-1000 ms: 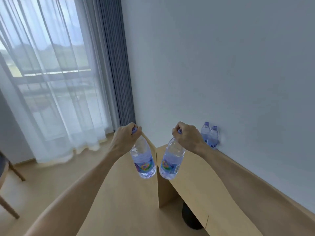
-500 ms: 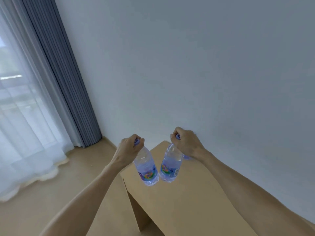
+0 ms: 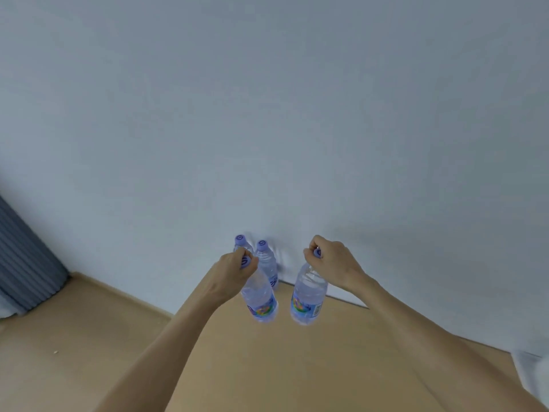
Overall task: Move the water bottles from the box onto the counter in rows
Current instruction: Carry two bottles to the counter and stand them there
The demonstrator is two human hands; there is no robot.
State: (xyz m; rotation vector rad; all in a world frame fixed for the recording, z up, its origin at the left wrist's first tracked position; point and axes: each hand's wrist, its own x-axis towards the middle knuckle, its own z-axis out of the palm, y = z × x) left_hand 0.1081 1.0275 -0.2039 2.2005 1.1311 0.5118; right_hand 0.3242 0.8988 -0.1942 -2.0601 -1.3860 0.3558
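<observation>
My left hand (image 3: 231, 270) grips a clear water bottle (image 3: 261, 301) by its purple cap, and the bottle hangs over the wooden counter (image 3: 297, 367). My right hand (image 3: 335, 264) grips a second bottle (image 3: 307, 300) the same way, a little to the right. Both held bottles carry colourful labels and hang slightly tilted above the counter top. Behind them, two more bottles stand upright against the wall: one (image 3: 240, 242) mostly hidden by my left hand, the other (image 3: 267, 263) just right of it. The box is out of view.
A plain pale wall (image 3: 267, 114) rises directly behind the counter. A grey curtain (image 3: 20, 263) hangs at the far left, above the wooden floor (image 3: 59, 337). A white object (image 3: 534, 379) shows at the right edge.
My view has swung right, away from the window and toward the wall. Both hands have carried their bottles forward over the counter, close to the two standing bottles.
</observation>
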